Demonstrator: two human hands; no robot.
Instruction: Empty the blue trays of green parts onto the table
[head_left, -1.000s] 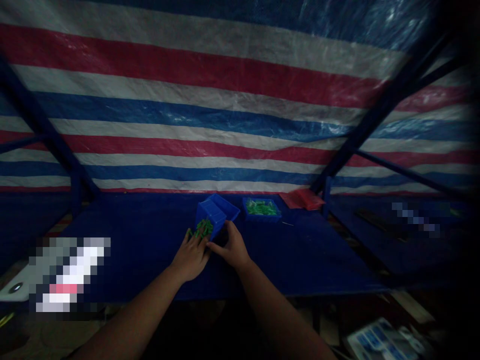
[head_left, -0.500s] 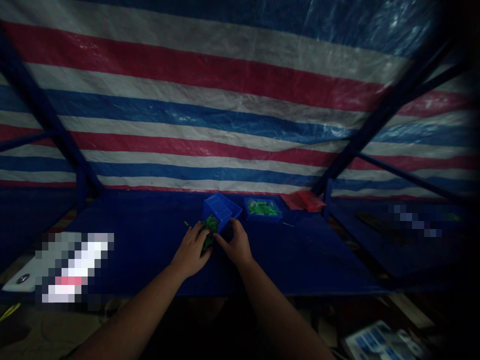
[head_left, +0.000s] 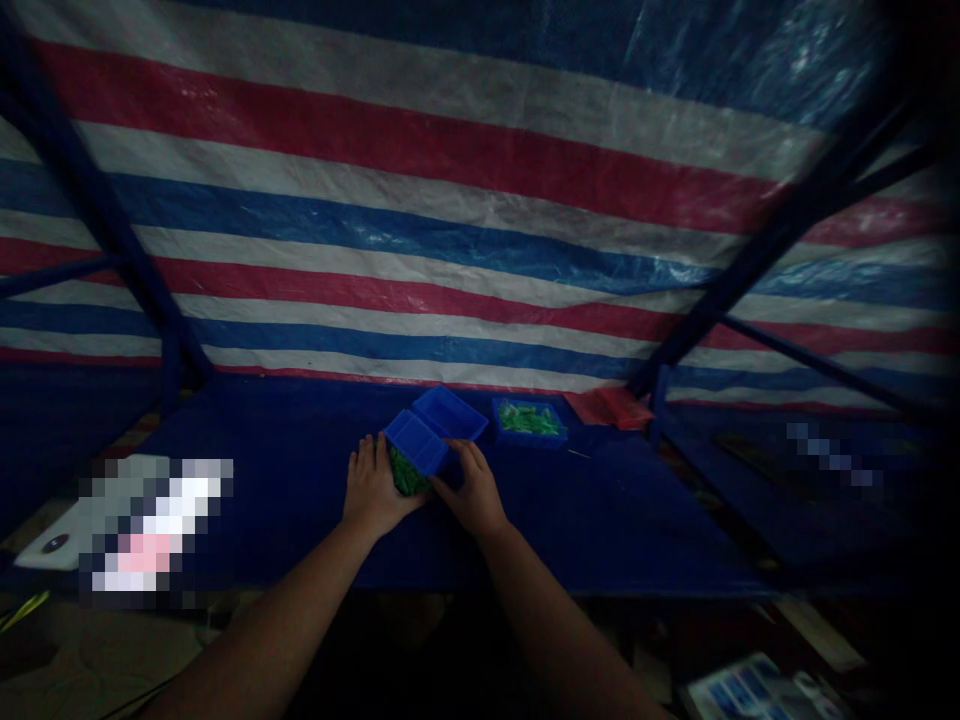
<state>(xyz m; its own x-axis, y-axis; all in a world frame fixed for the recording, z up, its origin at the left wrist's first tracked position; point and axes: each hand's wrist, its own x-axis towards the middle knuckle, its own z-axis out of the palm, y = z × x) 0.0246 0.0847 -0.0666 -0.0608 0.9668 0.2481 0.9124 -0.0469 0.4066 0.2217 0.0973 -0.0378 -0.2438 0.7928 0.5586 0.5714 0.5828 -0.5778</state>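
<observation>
Okay, so a tilted blue bin point(head_left: 415, 442) is seen just below frame centre, with small green pieces point(head_left: 407, 474) heaped at its lower edge. They're cupped by the left grip point(head_left: 377, 490), thumb and fingers spread apart. The bin's right corner is flanked by the right grip point(head_left: 471, 487); whether it's actually pinched can't be told. All this is set on the blue surface point(head_left: 600, 520).
</observation>
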